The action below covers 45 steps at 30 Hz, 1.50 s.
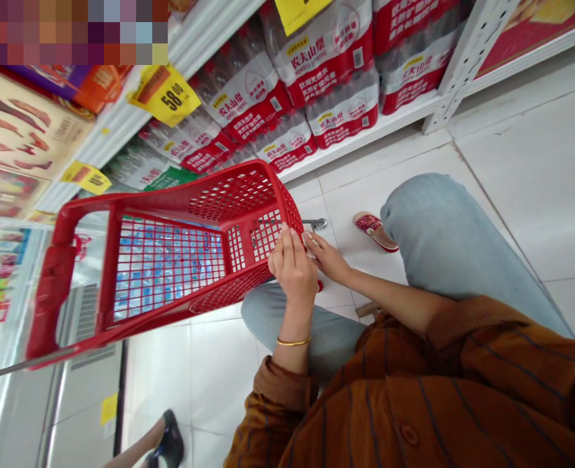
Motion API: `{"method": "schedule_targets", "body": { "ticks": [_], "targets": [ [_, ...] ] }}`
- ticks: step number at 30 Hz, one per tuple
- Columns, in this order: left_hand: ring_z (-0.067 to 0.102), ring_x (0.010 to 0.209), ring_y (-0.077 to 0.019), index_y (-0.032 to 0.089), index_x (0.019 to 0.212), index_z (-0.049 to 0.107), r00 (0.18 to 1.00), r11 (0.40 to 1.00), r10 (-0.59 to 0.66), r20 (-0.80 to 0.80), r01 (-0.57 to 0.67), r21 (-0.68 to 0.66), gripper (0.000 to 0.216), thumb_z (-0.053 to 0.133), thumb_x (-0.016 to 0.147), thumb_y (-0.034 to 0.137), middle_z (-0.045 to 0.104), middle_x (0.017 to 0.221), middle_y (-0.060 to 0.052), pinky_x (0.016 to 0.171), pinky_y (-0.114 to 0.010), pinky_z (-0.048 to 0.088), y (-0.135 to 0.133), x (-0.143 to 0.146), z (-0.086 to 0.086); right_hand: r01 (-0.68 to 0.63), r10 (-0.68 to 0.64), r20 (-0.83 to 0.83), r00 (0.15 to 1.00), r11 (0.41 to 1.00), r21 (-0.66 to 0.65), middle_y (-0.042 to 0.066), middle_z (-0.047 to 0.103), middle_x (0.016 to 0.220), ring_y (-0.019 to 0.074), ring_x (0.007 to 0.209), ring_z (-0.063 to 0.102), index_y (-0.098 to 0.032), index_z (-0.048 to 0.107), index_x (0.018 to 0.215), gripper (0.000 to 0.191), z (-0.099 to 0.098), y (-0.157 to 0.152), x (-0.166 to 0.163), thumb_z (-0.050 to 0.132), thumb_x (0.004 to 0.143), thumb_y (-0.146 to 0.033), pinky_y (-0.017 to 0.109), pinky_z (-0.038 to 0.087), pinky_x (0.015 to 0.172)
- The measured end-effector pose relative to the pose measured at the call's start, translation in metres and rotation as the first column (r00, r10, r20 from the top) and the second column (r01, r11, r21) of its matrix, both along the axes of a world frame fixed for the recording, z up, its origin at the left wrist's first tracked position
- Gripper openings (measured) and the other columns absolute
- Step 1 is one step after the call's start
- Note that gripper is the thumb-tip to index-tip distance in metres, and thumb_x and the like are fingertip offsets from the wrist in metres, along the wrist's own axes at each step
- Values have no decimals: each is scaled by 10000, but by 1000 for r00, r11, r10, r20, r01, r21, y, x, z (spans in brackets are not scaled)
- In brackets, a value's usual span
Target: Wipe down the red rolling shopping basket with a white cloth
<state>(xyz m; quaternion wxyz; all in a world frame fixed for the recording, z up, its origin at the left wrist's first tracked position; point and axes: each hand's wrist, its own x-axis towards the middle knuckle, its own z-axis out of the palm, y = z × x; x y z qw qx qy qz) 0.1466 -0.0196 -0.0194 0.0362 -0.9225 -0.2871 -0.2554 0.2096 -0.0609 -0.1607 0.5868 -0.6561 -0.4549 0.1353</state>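
Observation:
A red plastic shopping basket (262, 179) with a caster (319, 224) beside it stands tilted in view, its rim close to me. My left hand (294, 266), with a gold bracelet on the wrist, has its fingers bent over the near end of the rim. Right beside it, the bent fingers of my right hand (330, 260) hold the outer edge of the same end. A ring shows on that hand. The undersides of both sets of fingers are hidden. Blue-tinted bottles (165, 266) show through the basket's grid.
Shrink-wrapped packs of red-labelled water bottles (340, 120) fill the low shelf ahead. Yellow price tags (170, 97) hang from the shelf edges. The basket's red handle (51, 292) reaches left. Another person's shoe (170, 439) is at lower left. White floor tiles (525, 162) lie at right.

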Motion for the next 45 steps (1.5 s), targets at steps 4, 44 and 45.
{"method": "schedule_targets", "body": {
  "ticks": [4, 44, 45],
  "targets": [
    [640, 1046, -239, 140, 1214, 642, 999, 995, -32, -39, 35, 90, 360, 413, 940, 183, 640, 1274, -128, 920, -399, 451, 2, -2, 12, 45, -45, -9, 999, 999, 7, 122, 445, 1458, 225, 1365, 420, -243, 341, 1474, 628, 13, -1, 10, 448, 873, -93, 454, 396, 1124],
    [717, 899, -214, 115, 1278, 597, 970, 989, 76, -232, -44, 140, 425, 365, 939, 227, 606, 1303, -114, 701, -314, 537, 23, 27, 26, 18, -27, 79, 997, 994, 109, 107, 423, 1492, 196, 1423, 331, -211, 347, 1464, 462, 62, 36, 46, 320, 1004, -236, 419, 341, 1161],
    [717, 901, -214, 123, 1278, 598, 972, 991, 76, -223, -48, 129, 424, 365, 942, 236, 608, 1302, -114, 703, -316, 538, 23, 26, 26, 14, -23, 73, 997, 993, 115, 109, 427, 1489, 196, 1421, 334, -211, 356, 1459, 458, 59, 36, 45, 326, 1003, -239, 420, 345, 1157]
  ]
}}
